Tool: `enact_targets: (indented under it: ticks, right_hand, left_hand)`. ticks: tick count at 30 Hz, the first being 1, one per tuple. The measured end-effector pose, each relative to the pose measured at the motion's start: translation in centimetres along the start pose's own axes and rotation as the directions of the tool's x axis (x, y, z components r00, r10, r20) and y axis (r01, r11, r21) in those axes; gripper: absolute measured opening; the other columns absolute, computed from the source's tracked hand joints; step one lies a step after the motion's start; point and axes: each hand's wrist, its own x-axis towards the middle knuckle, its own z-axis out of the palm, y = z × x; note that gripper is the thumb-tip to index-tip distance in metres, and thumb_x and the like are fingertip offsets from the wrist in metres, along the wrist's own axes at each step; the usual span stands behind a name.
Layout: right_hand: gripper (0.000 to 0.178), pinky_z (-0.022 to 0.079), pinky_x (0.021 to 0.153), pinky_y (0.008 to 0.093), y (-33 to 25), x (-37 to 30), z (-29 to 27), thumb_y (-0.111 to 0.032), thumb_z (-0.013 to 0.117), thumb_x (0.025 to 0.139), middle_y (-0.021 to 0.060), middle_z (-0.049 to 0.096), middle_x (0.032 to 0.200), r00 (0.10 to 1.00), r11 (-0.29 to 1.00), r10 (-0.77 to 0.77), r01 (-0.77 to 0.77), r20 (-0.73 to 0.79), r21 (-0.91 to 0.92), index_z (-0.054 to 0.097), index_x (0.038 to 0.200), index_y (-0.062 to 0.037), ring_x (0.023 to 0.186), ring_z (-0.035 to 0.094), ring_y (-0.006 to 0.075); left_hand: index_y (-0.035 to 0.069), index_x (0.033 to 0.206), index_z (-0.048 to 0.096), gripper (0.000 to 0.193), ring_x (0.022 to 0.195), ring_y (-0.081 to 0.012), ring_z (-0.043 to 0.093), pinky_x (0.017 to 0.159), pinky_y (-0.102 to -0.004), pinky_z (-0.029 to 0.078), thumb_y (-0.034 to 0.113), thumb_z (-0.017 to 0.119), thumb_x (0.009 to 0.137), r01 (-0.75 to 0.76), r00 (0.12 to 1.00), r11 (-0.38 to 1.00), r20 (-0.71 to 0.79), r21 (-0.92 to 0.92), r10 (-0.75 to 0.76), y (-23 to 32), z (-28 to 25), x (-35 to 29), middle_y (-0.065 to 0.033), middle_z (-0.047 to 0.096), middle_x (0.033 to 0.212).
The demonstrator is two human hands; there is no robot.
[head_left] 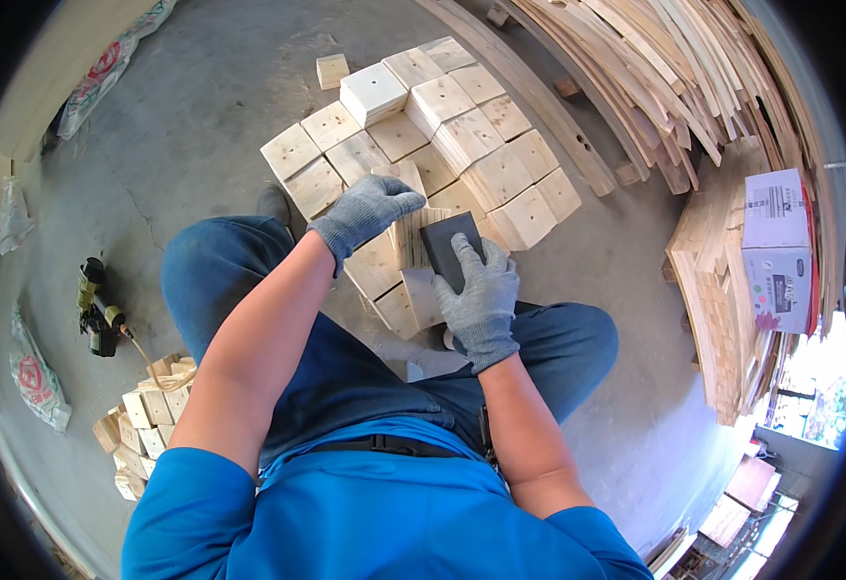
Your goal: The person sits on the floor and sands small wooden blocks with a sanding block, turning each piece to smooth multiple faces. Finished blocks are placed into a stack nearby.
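Note:
Both my hands wear grey knit gloves. My left hand is closed at the upper edge of a pale wooden block, its fingers bent over the wood; the thumb side is partly hidden. In my right hand is a flat, dark grey sanding block, gripped with the fingers over its face. The sanding block's left edge lies against the wooden block. Around and beyond my hands stand rows of square wooden blocks, several with a small hole in the top, some stacked higher than others.
One loose block lies beyond the rows. On the left floor are a nail gun with a hose and a pile of small blocks. Long boards, a timber stack and a white carton stand on the right.

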Motion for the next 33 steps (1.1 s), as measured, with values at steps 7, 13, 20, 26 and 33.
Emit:
enact_targets:
  ticks: [7, 13, 20, 26, 33]
  right_hand:
    - [0.068, 0.048, 0.109, 0.0564, -0.4, 0.0, 0.1, -0.029, 0.089, 0.081, 0.0257, 0.057, 0.144, 1.000, 1.000, 0.005, -0.005, 0.011, 0.007, 0.069, 0.145, -0.0131, 0.127, 0.057, 0.0475]
    - [0.068, 0.048, 0.109, 0.0566, -0.3, -0.1, 0.1, -0.029, 0.089, 0.082, 0.0254, 0.057, 0.143, 1.000, 1.000, -0.002, 0.002, -0.001, 0.006, 0.069, 0.144, -0.0123, 0.127, 0.057, 0.0477]
    - [0.067, 0.048, 0.109, 0.0567, -0.4, 0.0, 0.1, -0.030, 0.089, 0.082, 0.0248, 0.057, 0.143, 1.000, 1.000, 0.001, -0.001, -0.002, 0.013, 0.069, 0.144, -0.0123, 0.127, 0.057, 0.0476]
    - [0.067, 0.048, 0.109, 0.0566, -0.3, 0.0, 0.2, -0.030, 0.089, 0.082, 0.0245, 0.057, 0.143, 1.000, 1.000, 0.009, -0.009, -0.001, 0.017, 0.069, 0.144, -0.0132, 0.127, 0.057, 0.0474]
    - [0.067, 0.049, 0.108, 0.0563, 0.0, 0.0, 0.3, -0.030, 0.089, 0.081, 0.0247, 0.058, 0.143, 1.000, 1.000, -0.006, 0.006, -0.011, 0.016, 0.069, 0.143, -0.0129, 0.126, 0.058, 0.0475]
  left_hand:
    - [0.001, 0.119, 0.082, 0.051, 0.100, -0.0237, 0.072, 0.090, -0.0360, 0.058, 0.042, 0.086, 0.090, 0.010, 1.000, 1.000, 0.023, 0.022, -0.010, -1.8, 0.1, 4.2, -0.0140, 0.079, 0.106]
    - [0.000, 0.115, 0.082, 0.046, 0.093, -0.0222, 0.072, 0.085, -0.0345, 0.057, 0.040, 0.084, 0.091, 0.063, 0.998, 0.996, 0.013, -0.055, -0.063, -2.0, 0.2, 4.2, -0.0115, 0.079, 0.101]
    - [-0.001, 0.113, 0.082, 0.040, 0.089, -0.0203, 0.072, 0.084, -0.0345, 0.058, 0.036, 0.077, 0.099, -0.002, 0.998, 0.990, -0.058, 0.142, 0.011, -3.1, 0.7, 4.4, -0.0102, 0.078, 0.093]
    - [-0.002, 0.112, 0.082, 0.052, 0.089, -0.0224, 0.072, 0.085, -0.0355, 0.058, 0.048, 0.080, 0.098, 0.044, 0.990, 0.979, -0.124, -0.197, -0.069, -3.7, 1.1, 4.3, -0.0122, 0.078, 0.094]
    - [-0.005, 0.110, 0.080, 0.062, 0.086, -0.0195, 0.071, 0.080, -0.0324, 0.058, 0.053, 0.088, 0.088, 0.066, 0.998, 0.995, 0.002, -0.080, -0.066, -2.7, 0.6, 3.8, -0.0112, 0.076, 0.094]
